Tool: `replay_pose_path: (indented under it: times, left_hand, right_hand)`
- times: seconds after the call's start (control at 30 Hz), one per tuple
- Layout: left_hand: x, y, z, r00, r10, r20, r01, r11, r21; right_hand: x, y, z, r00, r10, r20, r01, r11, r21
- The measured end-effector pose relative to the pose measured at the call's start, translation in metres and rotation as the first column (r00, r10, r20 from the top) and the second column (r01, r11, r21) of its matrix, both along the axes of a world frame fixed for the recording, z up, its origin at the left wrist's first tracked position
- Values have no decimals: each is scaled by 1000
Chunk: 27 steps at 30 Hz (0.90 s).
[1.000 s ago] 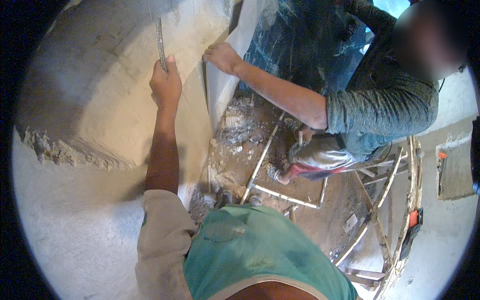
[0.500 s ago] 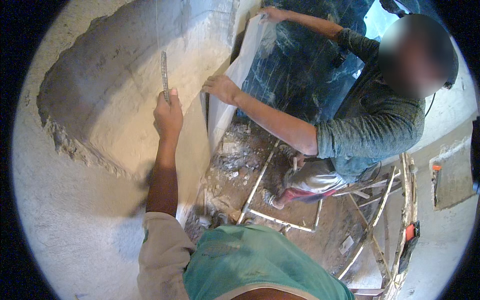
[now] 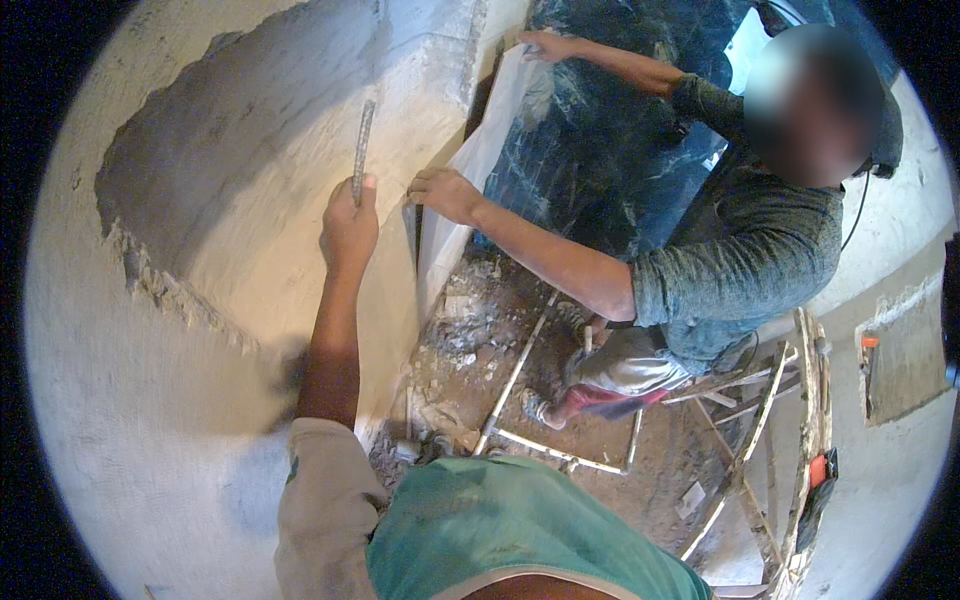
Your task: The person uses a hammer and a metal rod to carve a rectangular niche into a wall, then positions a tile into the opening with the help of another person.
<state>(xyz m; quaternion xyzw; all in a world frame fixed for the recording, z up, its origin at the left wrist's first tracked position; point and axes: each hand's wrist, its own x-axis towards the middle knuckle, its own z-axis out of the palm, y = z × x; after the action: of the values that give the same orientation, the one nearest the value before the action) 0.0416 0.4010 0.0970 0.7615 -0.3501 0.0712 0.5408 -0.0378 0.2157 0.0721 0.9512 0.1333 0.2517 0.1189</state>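
My left hand [image 3: 348, 230] is raised before the plastered wall, fingers wrapped round the lower end of a short ribbed steel rod [image 3: 364, 135]. The rod points up, its top leaning slightly right. Above it a thin pale line shows faintly; whether the two are joined I cannot tell. My right hand is out of view. Just right of my hand, a co-worker's hand [image 3: 447, 193] rests at the edge of a long pale strip [image 3: 447, 240], and their other hand [image 3: 549, 46] touches its upper end.
Behind my hand lies a rough-edged recess [image 3: 170, 170] in the wall. Rubble [image 3: 475, 315] covers the floor below. Rough wooden poles [image 3: 745, 450] form a frame at the right. A dark veined sheet [image 3: 600, 140] stands behind the co-worker.
My left hand has shifted a little to the right with the rod, which now leans slightly right. The co-worker's head has moved slightly left; their hands stay at the strip.
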Motion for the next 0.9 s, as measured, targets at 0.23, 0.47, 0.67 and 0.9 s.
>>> replay_pose_path:
  times: [0.23, 0.47, 0.67, 0.9]
  left_hand:
    - [5, -20, 1, 991, -75, -112, 76, 997, 4]
    - [-1, -18, -6, 987, -65, -148, 47, 992, -119]
    - [-15, -5, -3, 981, 3, -196, -16, 998, -64]
    - [-21, 4, -4, 981, -16, -193, -3, 995, -96]
  right_hand:
    - [-2, -11, -18, 999, 1, 36, -1, 1000, 10]
    - [-5, -1, -12, 999, -46, -4, 46, 993, 112]
    - [-4, 0, -11, 998, -65, -20, 65, 998, -22]
    - [7, -2, -33, 999, -14, 37, 10, 995, 99]
